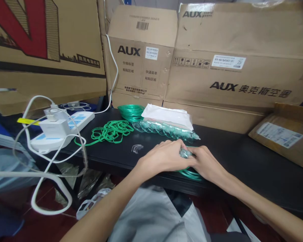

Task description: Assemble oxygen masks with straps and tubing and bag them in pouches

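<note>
At the table's front edge, my left hand [168, 155] and my right hand [205, 163] meet around a translucent green mask [184, 153]. Fingers of both hands are closed on it and hide most of its shape. Coiled green tubing [191, 174] lies just under my hands. Behind them a row of nested translucent green masks [164, 129] stretches across the table. Left of my left hand is a small bunch of thin metal strips [136, 148]. Farther left sits a tangled heap of green elastic cord [111, 131].
A coil of green tubing [131, 112] and a stack of white sheets [166, 116] stand behind the masks. A power strip [83, 119] with a white charger [54, 127] and looping cables is at left. Cardboard boxes [217, 77] wall the back; a smaller box [282, 134] stands right.
</note>
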Available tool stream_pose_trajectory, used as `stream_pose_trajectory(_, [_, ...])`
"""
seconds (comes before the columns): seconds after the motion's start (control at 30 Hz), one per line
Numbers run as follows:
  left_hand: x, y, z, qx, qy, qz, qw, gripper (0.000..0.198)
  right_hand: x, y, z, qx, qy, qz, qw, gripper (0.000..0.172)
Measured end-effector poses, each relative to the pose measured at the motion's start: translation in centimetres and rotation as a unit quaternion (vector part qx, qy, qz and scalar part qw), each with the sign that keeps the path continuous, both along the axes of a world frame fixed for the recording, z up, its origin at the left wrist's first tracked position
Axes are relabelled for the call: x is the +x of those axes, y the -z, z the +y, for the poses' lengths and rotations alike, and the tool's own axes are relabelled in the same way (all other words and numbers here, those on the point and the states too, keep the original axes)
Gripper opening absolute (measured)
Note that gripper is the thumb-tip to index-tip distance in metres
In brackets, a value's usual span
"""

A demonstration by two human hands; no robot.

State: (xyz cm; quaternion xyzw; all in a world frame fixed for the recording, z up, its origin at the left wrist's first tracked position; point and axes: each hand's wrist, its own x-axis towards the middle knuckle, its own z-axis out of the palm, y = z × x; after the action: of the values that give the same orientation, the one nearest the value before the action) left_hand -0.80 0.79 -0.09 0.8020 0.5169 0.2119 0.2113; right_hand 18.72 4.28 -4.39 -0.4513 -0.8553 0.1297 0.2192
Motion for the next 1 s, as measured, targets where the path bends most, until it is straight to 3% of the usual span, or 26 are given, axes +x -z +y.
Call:
stream_pose_trajectory(0.17, [0.1,0.7,0.3,0.021,-0.024,-0.013,0.999,0.043,0.1,0.1,0.0,0.024,0.004,0.009,1.000,0.015])
stream_pose_trajectory(0.37, [-0.7,0.7,1.5,-0.025,-0.009,-0.037,0.999,0.037,0.8,-0.5,-0.8,0.042,-0.024,0.035,0.998,0.008])
stream_pose_trajectory(0.67, [-0.8,0.4,1.9,-0.078,0.016,-0.055,0.995,0.032,1.9,-0.1,-1.1,0.052,-0.087,0.047,0.994,0.023])
stream_pose_trajectory(1.0, [-0.7,-0.2,0.8,-0.010,-0.002,0.010,1.000,0.035,1.5,0.2,-0.8,0.078,-0.090,0.037,0.992,0.029])
